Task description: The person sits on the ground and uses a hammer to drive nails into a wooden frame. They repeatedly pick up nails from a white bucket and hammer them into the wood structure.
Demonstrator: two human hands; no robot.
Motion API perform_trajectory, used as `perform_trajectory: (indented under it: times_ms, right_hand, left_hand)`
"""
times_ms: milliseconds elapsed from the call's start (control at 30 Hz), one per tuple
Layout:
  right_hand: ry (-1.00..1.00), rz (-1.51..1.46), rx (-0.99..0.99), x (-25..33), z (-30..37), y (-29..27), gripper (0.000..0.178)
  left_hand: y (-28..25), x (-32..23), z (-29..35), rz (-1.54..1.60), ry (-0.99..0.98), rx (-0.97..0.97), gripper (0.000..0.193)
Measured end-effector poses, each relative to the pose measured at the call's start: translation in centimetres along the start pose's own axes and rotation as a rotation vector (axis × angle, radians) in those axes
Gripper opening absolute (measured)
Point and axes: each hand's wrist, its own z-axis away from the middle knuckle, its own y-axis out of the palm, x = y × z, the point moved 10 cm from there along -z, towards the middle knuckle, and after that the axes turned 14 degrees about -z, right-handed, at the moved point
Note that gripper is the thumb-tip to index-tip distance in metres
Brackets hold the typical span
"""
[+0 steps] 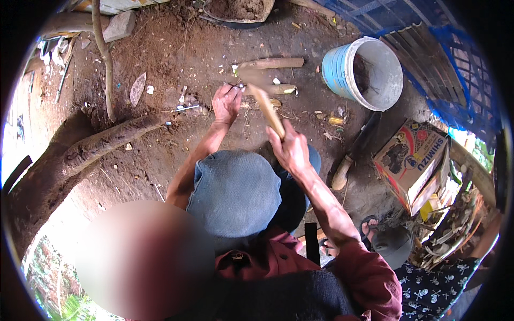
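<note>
We can see printing on the cardboard box [411, 160] at the right: large dark letters, a picture of a dark machine and a red curved band. The blue side of the bucket [336, 69] also seems printed, but it is too unclear for us to read.

The right hand [290, 150] is closed around a wooden handle [271, 113], which points up and left; the upper end is blurred by motion. The left hand [227, 101] has its fingers bent, at the left end of the lower stick [281, 89]; we cannot tell what they grip. This stick lies on the bare ground [160, 59], just below the upper stick [276, 63]. A knife [341, 174] lies between the right forearm and the box.
</note>
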Motion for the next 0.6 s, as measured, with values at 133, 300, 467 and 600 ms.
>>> perform_trajectory:
  times_ms: [133, 300, 467, 600]
  right_hand:
    - [0.023, 0.114, 0.098, -0.4, -0.5, 0.7, 0.039]
    - [-0.038, 0.206, 0.114, -0.8, -1.1, 1.5, 0.039]
    - [-0.014, 0.071, 0.08, 1.6, 0.1, -0.1, 0.041]
    - [-0.046, 0.174, 0.114, -0.4, -1.1, 1.1, 0.042]
  left_hand:
    - [0.0, 0.6, 0.3, -0.017, -0.028, -0.012, 0.011]
    - [0.1, 0.4, 0.7, -0.063, -0.01, 0.006, 0.012]
    - [-0.5, 0.3, 0.0, 0.027, -0.01, -0.001, 0.012]
    - [0.5, 0.3, -0.1, -0.087, -0.014, 0.046, 0.01]
